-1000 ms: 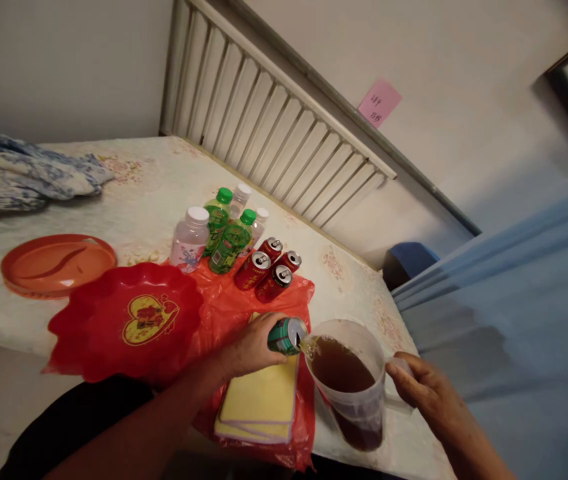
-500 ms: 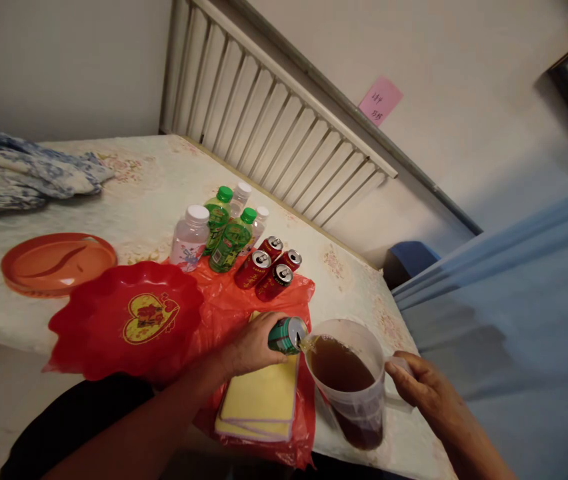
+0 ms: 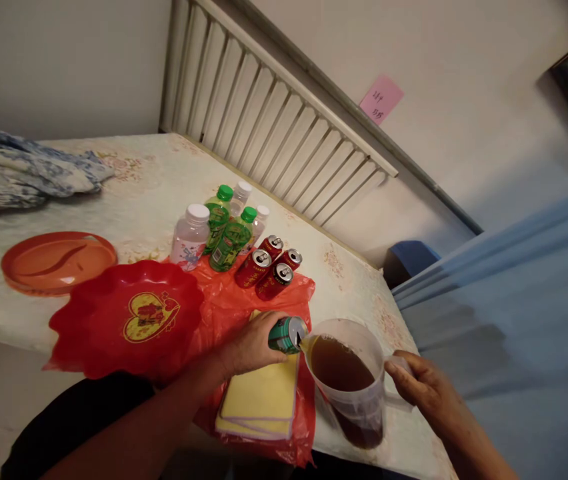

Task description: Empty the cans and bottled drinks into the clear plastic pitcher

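Note:
My left hand (image 3: 257, 347) is wrapped round a green drink can (image 3: 284, 335), tipped over so that liquid runs from its mouth into a clear plastic pitcher (image 3: 371, 407). Brown liquid (image 3: 341, 363) fills much of the pitcher, which leans toward the can. On the pitcher's handle (image 3: 400, 393), at its right side, my right hand (image 3: 421, 380) is closed. Below the can lie folded yellow cloths (image 3: 261, 397) with a pale edging, on a red plastic bag (image 3: 305, 407).
Several red cans (image 3: 274, 283) stand behind my left hand, beside green-capped bottles (image 3: 231, 243) and white-capped bottles (image 3: 190, 237). To the left are a red scalloped tray (image 3: 94, 320), an orange lid (image 3: 59, 263) and a patterned cloth (image 3: 29, 173). A radiator (image 3: 274, 110) lines the wall.
Both hands, the can and the pitcher keep nearly the same places. Liquid still flows from the can, and the foam on the brown surface has shifted slightly.

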### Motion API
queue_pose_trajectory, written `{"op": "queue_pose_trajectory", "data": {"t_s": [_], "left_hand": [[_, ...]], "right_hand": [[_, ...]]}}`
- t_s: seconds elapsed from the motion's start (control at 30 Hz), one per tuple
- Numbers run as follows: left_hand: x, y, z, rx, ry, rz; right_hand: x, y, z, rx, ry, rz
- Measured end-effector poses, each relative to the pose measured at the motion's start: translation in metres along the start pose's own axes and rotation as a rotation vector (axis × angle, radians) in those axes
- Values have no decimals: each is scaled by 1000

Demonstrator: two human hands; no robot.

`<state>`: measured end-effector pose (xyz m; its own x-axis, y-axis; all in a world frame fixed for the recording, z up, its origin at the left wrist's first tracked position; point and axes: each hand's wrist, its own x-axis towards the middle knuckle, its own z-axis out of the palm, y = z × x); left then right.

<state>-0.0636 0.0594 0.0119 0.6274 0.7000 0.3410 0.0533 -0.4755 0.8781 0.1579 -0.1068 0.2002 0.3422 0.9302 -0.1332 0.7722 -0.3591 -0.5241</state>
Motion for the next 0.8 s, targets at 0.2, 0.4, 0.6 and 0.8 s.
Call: {"op": "queue_pose_trajectory", "data": {"t_s": [0.2,0.4,0.6,0.8], "left_hand": [[1,2,-1,3,-4,-5],[0,1,-1,3,-7,-5],[0,-1,0,1,4,-23],[0,5,-3,-27,18,-65]], "right_hand": [[0,-2,0,-9,5,-4],[0,1,0,17,16,-19],[1,16,5,84,56,-27],[2,22,8,243,49,-2]]}}
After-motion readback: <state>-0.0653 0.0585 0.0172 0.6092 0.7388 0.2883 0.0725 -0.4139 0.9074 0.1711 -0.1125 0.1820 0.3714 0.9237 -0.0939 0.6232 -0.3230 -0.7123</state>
